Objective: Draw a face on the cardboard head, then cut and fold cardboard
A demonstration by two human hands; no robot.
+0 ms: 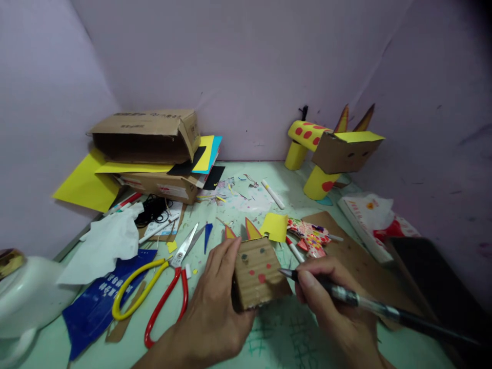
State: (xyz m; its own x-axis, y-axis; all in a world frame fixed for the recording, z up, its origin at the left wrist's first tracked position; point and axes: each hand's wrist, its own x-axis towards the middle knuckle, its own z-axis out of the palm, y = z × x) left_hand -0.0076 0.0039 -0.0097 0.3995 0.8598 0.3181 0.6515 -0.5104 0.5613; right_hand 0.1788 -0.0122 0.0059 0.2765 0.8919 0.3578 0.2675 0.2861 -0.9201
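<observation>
My left hand point(221, 302) is closed round the left side of a small cardboard box point(258, 287). The box's front has two dark eyes and several red spots drawn on it, and pointed orange-and-yellow paper ears point(251, 229) stand at its top. In my right hand point(340, 307) is a black pen point(348, 296), gripped near its tip. The pen's tip points left, at the right part of the drawn face; whether it touches the cardboard I cannot tell. Behind the box's top right is a piece of yellow paper point(274, 227).
Scissors point(177, 261) with yellow and red handles lie open left of my left hand. A cardboard animal point(338, 154) stands at the back right. Cartons point(142, 125) are stacked back left. A white teapot point(34, 292), a tissue pack point(363, 225) and a dark phone-like slab point(434, 287) flank the space.
</observation>
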